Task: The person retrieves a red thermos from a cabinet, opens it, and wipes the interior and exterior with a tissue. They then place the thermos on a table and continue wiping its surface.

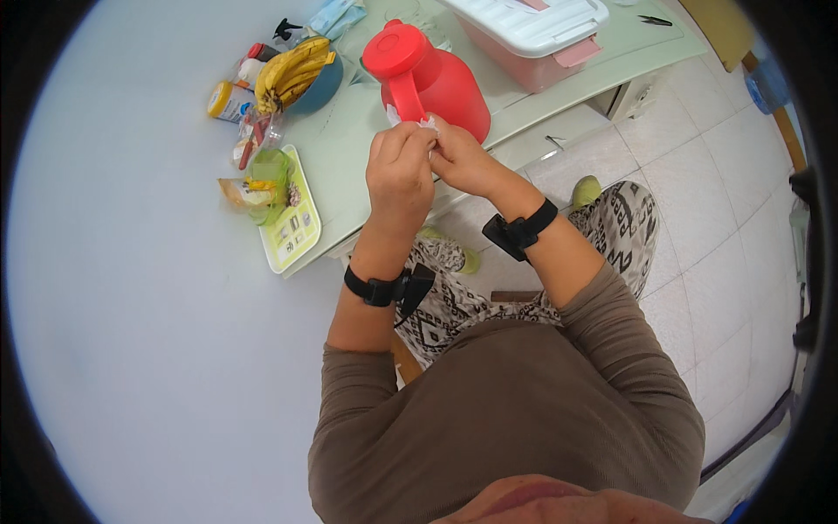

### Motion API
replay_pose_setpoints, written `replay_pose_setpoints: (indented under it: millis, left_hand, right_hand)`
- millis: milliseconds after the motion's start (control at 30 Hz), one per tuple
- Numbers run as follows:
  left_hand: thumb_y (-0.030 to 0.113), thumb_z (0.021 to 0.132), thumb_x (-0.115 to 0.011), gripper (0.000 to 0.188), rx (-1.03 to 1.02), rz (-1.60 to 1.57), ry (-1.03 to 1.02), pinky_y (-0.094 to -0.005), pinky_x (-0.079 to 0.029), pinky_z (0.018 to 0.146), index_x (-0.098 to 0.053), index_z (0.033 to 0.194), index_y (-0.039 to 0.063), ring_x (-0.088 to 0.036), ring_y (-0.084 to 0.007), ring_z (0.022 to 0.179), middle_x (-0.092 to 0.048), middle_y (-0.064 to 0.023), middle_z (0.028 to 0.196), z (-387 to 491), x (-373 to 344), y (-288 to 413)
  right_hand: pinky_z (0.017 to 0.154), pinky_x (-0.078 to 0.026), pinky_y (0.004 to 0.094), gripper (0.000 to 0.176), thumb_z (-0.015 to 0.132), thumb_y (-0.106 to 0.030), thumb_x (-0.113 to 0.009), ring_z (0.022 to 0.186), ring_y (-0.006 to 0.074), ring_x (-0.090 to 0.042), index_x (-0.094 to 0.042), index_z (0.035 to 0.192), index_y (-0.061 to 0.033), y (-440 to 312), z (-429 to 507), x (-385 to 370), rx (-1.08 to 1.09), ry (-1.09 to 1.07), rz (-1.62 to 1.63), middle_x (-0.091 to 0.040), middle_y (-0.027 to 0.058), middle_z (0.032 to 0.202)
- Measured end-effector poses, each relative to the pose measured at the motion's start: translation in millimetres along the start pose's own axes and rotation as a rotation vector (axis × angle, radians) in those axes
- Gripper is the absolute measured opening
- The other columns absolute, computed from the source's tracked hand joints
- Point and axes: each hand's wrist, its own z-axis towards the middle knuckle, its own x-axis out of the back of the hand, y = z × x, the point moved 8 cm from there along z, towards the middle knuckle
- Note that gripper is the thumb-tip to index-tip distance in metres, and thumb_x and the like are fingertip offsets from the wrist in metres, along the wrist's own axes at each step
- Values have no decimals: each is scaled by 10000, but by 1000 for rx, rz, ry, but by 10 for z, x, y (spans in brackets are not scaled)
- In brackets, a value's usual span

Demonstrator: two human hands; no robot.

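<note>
A red plastic thermos jug [458,92] stands near the front edge of the pale green table [347,170]. My left hand [402,157] and my right hand [461,157] meet in front of its handle, fingers curled together. Between them is a crumpled piece of white tissue or thin film [429,123], with another bit of it showing beside the handle. Most of this white piece is hidden by the fingers. Whether either hand touches the handle cannot be told.
Bananas [291,72] lie in a blue bowl [322,88] at the back left, near bottles and a yellow-lidded container [229,101]. A yellow-green tray [304,229] holds a green basket [272,173]. Behind the jug stands a pink box with a white lid [543,26]; small black snips [655,21] lie farther right.
</note>
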Motion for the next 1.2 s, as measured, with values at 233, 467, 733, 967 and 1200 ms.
replay_pose_setpoints:
  millis: [233, 467, 733, 967, 1200]
  left_hand:
    - [-5, 756, -663, 117, 63, -42, 130, -357, -493, 710, -662, 862, 43, -604, -287, 792, -639, -95, 843, 432, 2, -237]
    - [-16, 775, -670, 119, 5, 114, 179, -353, -482, 738, -663, 876, 46, -601, -281, 808, -641, -103, 856, 269, 0, -107]
    - [-10, 773, -682, 98, 2, -9, 204, -355, -483, 726, -670, 856, 41, -598, -279, 794, -640, -105, 844, 17, 26, -67]
    - [46, 802, -669, 82, 175, -54, 173, -384, -475, 742, -673, 881, 66, -590, -296, 826, -619, -99, 837, 490, -83, -388]
    - [41, 822, -671, 46, 16, 98, 182, -362, -492, 730, -675, 865, 58, -608, -266, 808, -631, -92, 842, 33, -23, -135]
  right_hand:
    - [765, -489, 427, 283, 886, -83, -585, 887, 419, -608, -446, 1097, 46, -80, -36, 55, -50, -71, 42, -621, 242, 938]
    - [742, -476, 464, 275, 868, -47, -552, 883, 446, -597, -445, 1113, 19, -121, -3, 57, 71, 32, -49, -608, 266, 915]
    - [736, -484, 443, 238, 864, -8, -533, 873, 437, -606, -446, 1082, 31, -135, 12, 50, 130, 38, -77, -613, 258, 893]
    - [716, -495, 413, 236, 888, -61, -583, 829, 363, -645, -442, 1051, 36, -73, -9, 27, -37, -25, 68, -638, 228, 861]
    - [737, -472, 495, 230, 864, -18, -550, 892, 492, -578, -436, 1054, 45, -127, 27, -4, 100, 106, -116, -600, 305, 882]
